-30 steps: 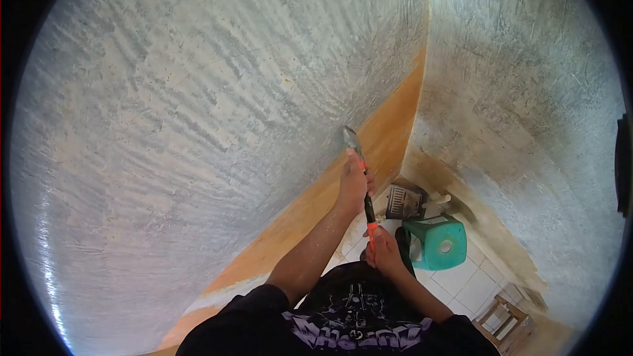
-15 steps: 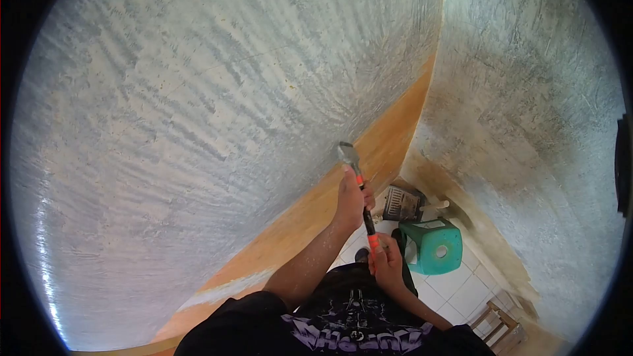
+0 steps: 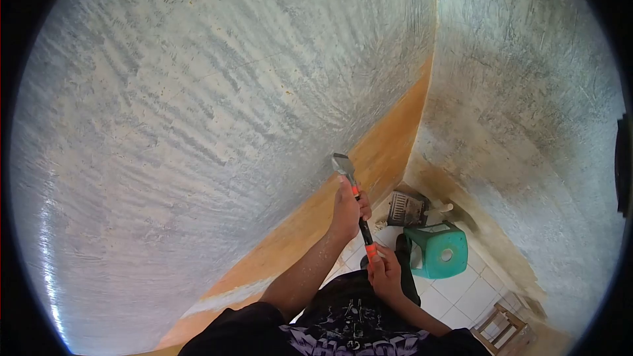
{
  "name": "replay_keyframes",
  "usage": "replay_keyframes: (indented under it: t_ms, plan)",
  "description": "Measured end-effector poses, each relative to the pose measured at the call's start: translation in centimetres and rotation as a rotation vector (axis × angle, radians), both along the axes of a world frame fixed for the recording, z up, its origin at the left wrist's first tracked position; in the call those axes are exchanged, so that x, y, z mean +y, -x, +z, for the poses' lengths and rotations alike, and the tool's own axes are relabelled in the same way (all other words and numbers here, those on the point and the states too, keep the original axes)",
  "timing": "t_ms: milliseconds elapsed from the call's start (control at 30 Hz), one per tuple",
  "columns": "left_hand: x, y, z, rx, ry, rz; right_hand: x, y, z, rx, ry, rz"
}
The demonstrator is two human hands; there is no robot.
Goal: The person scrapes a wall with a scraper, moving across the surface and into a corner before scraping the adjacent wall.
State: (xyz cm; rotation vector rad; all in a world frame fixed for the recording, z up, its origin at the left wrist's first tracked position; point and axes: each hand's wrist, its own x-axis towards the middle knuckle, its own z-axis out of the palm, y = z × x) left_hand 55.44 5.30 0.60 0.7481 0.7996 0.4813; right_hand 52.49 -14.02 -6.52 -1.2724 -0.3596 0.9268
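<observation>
A long-handled scraper (image 3: 366, 232) with a black and orange handle and a wide metal head (image 3: 341, 163) slants up toward the wall on the left. My left hand (image 3: 347, 212) is wrapped around the handle just below the head, its thumb lying along the shaft. Lower down, my right hand (image 3: 385, 270) grips the orange end of the handle. The blade is at the grey, scraped-looking wall (image 3: 217, 112), near the edge of its orange lower band (image 3: 386, 135); whether it touches is hard to tell.
A second patchy grey wall (image 3: 521, 86) meets the first at a corner on the right. Below stand a green plastic stool (image 3: 443, 254), a dark slotted crate-like object (image 3: 407, 209) and a wooden stool or frame (image 3: 499, 326) on white floor tiles (image 3: 455, 287).
The scraper head has moved down and slightly left along the wall, and both hands have moved with it. The camera view has shifted a little.
</observation>
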Motion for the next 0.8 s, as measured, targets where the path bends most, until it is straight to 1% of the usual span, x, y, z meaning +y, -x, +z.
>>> replay_keyframes:
  t_ms: [67, 167, 233, 333, 367, 467, 533, 633, 733, 800]
  plan:
    - [0.4, -0.2, 0.1, 0.000, -0.008, -0.003, 0.3, -0.3, 0.9, 0.051, -0.009, -0.019]
    - [0.1, 0.2, 0.1, -0.023, 0.022, -0.005, 0.1, 0.5, 0.7, -0.008, 0.019, -0.011]
    - [0.4, 0.2, 0.0, -0.004, 0.036, -0.021, 0.6, 0.3, 0.9, 0.022, 0.003, -0.046]
    - [0.6, -1.0, 0.0, 0.022, -0.042, -0.028, 0.8, 0.2, 1.8, 0.089, -0.006, -0.062]
    - [0.5, -0.7, 0.1, 0.010, -0.032, -0.019, 0.9, 0.0, 2.0, 0.106, -0.010, -0.065]
    - [0.4, -0.1, 0.6, -0.014, -0.022, -0.030, 0.5, 1.1, 1.9, 0.079, -0.011, -0.040]
    - [0.6, 0.2, 0.6, -0.005, -0.039, -0.058, 1.1, 0.8, 1.7, 0.062, -0.013, -0.066]
    - [0.9, -1.2, 0.9, -0.002, -0.093, -0.069, 1.3, 0.7, 1.8, 0.097, -0.013, -0.081]
    - [0.9, 0.0, 0.1, -0.032, -0.005, -0.076, 0.8, 0.6, 2.2, 0.119, -0.008, -0.059]
    - [1.3, -1.3, -0.1, -0.003, -0.067, -0.087, 1.2, 0.6, 2.3, 0.135, -0.009, -0.067]
